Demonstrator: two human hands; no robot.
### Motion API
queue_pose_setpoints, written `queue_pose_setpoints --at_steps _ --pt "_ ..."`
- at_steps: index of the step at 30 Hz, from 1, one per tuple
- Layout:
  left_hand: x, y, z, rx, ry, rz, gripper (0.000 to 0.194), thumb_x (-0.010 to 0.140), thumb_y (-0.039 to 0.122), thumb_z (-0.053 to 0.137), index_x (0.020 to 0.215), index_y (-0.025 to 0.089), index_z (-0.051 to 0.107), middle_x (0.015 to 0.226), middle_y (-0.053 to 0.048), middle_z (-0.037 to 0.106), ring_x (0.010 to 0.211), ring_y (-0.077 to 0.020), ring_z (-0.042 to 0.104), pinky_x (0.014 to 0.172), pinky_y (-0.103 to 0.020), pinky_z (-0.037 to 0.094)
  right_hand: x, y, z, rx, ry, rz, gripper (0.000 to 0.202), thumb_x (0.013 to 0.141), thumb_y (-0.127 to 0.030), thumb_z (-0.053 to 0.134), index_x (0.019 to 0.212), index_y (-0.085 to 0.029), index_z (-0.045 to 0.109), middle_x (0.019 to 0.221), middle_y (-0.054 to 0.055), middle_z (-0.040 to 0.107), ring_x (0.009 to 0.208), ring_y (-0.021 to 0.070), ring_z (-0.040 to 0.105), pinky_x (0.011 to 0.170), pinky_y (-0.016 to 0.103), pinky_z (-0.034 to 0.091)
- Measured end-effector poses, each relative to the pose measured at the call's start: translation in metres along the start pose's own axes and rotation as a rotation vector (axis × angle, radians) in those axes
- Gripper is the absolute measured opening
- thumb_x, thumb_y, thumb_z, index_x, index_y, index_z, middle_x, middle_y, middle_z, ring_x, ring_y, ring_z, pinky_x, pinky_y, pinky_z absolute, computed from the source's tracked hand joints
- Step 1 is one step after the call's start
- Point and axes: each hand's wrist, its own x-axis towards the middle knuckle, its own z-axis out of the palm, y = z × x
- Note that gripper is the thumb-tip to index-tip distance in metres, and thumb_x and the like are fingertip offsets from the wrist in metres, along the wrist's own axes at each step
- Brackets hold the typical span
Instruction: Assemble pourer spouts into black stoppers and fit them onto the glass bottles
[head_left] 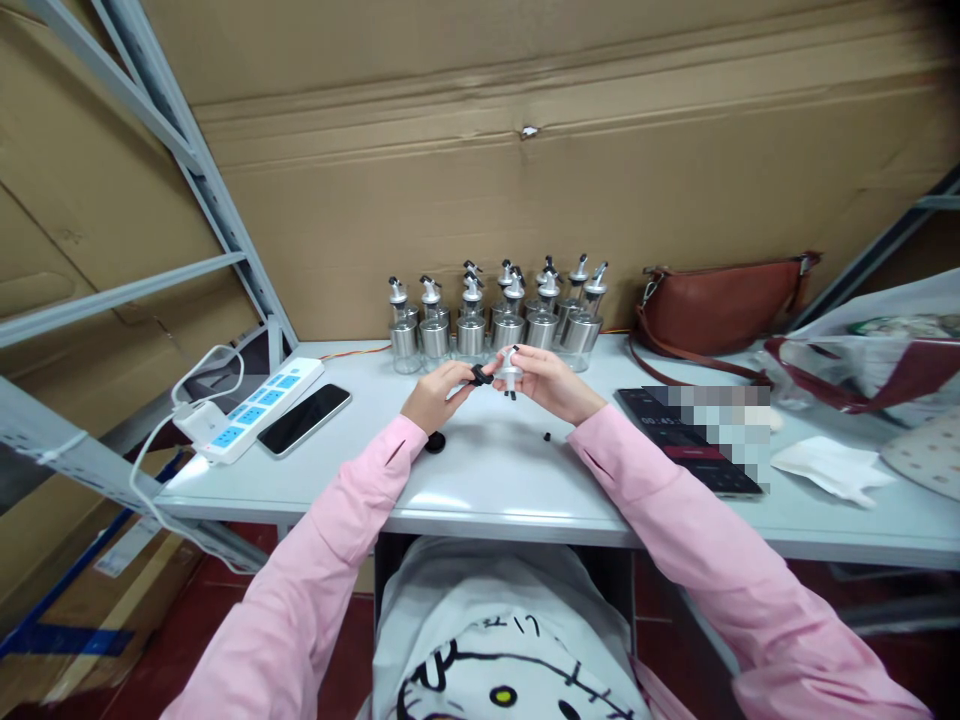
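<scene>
My left hand (441, 392) pinches a small black part (481, 375) between its fingertips, over the middle of the table. Close to its right, my right hand (551, 383) holds a silver pourer top (511, 374) with black bits at its ends. The two parts are side by side; whether they touch cannot be made out. Behind the hands stand several glass and steel bottles (471, 332) with silver and black pourers. A round black piece (435, 442) lies by my left wrist. A tiny black piece (547, 436) lies near my right wrist.
On the left are a white power strip (262, 408) with cables and a phone (306, 420). A tablet (686, 440), white tissue (832, 468), brown bag (724, 305) and plastic bag (885, 340) occupy the right. Cardboard (450, 180) stands behind the table (495, 490).
</scene>
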Motion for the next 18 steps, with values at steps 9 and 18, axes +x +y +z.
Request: queue_pose_setpoints --at_steps 9,18 --pt "-0.001 0.004 0.003 -0.029 0.050 -0.067 0.002 0.084 0.016 0.054 0.086 0.016 0.053 0.088 -0.006 0.066 0.083 -0.0137 0.064 0.073 -0.025 0.052 0.002 -0.005 0.002 -0.096 0.201 -0.169 0.024 0.069 -0.037 0.069 0.085 -0.020 0.066 0.081 0.000 0.060 0.068 0.0098 0.053 0.059 0.022 0.045" --pt "-0.002 0.006 0.004 -0.043 0.056 -0.112 0.004 0.082 0.018 0.056 0.082 0.016 0.052 0.087 -0.006 0.066 0.082 -0.0136 0.065 0.074 -0.025 0.052 0.010 0.010 0.001 -0.201 0.300 -0.250 0.033 0.066 -0.040 0.071 0.092 -0.022 0.061 0.080 -0.001 0.060 0.069 0.0102 0.056 0.066 0.026 0.048"
